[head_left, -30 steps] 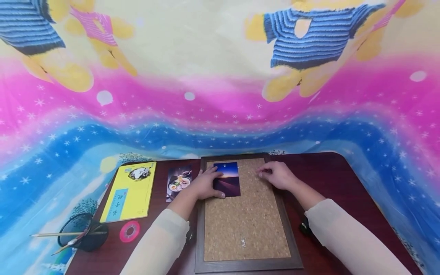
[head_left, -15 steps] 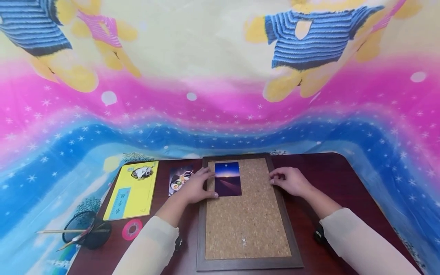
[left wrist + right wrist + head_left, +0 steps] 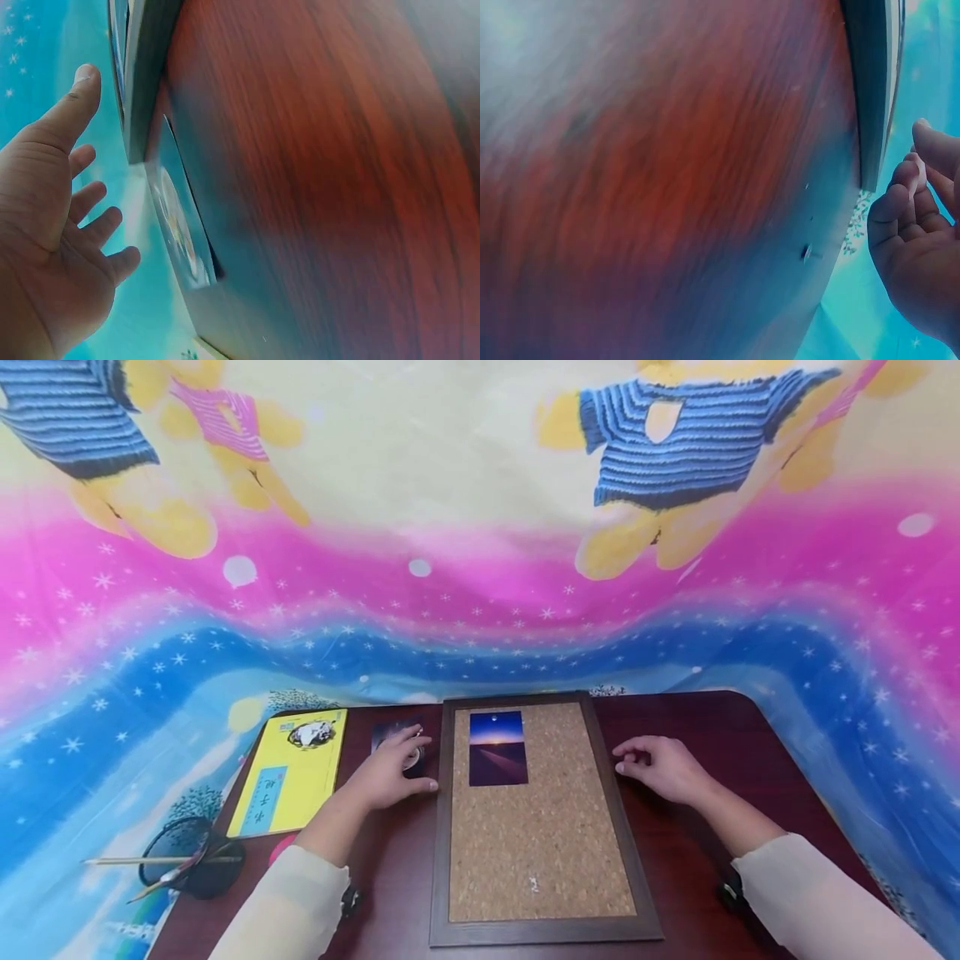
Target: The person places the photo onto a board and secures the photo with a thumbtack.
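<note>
A framed corkboard (image 3: 540, 835) lies on the table, with a sunset photo (image 3: 498, 760) near its upper left. A small pale pin head (image 3: 493, 717) shows at the top of that photo. My left hand (image 3: 382, 774) hovers, fingers spread, over a food photo (image 3: 180, 225) left of the board, hiding most of it in the head view; nothing is held. To the right of the frame, my right hand (image 3: 663, 768) hangs in the air with loosely bent fingers and no object visible in it. A tiny pin-like object (image 3: 807, 253) lies on the tabletop in the right wrist view.
A yellow book (image 3: 292, 785) lies at the left. Nearer the front left, a black mesh pen cup (image 3: 198, 868) holds pencils, beside a pink tape roll (image 3: 280, 847) partly covered by my sleeve. A printed curtain (image 3: 480, 527) surrounds the dark red table (image 3: 720, 752).
My left hand has let go of the sunset photo and moved left over the food photo. The right hand has drawn away to the right, off the board. The sunset photo stays on the cork.
</note>
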A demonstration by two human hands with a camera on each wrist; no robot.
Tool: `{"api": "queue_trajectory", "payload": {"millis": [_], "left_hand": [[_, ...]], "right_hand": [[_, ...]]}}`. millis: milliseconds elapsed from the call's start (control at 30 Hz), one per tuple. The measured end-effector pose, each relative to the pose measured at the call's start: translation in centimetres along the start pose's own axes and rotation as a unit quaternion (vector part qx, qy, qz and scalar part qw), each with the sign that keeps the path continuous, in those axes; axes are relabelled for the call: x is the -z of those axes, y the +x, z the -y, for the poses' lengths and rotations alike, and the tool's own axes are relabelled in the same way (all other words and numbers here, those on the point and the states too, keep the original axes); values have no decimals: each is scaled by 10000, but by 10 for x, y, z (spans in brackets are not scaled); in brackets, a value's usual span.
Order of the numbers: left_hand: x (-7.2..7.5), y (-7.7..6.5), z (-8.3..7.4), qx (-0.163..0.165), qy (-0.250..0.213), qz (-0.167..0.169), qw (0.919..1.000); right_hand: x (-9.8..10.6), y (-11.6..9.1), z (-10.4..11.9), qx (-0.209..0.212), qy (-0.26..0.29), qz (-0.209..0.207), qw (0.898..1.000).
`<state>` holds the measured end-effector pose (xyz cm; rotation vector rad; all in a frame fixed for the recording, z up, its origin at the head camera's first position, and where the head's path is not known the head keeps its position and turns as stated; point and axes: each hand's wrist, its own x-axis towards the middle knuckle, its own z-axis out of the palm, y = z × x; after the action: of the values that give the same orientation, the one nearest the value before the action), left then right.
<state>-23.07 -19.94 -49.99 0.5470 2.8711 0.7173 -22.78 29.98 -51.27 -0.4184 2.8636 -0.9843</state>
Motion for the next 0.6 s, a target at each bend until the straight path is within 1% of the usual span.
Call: {"api": "queue_trajectory", "payload": {"millis": [100, 267, 433, 500, 600], "left_hand": [[1, -4, 9, 16, 26, -60, 10000], [3, -6, 25, 0, 100, -156, 9998], [7, -8, 38, 161, 172, -166, 9996], [9, -9, 42, 262, 176, -144, 9994], [12, -9, 47, 319, 180, -114, 9993]], "right_hand": [[4, -4, -4, -66, -31, 22, 10000], [10, -12, -9, -163, -111, 17, 9998], [16, -21, -16, -246, -126, 60, 9996], [18, -24, -20, -259, -140, 65, 9995], [20, -29, -23, -301, -165, 20, 9994]]}}
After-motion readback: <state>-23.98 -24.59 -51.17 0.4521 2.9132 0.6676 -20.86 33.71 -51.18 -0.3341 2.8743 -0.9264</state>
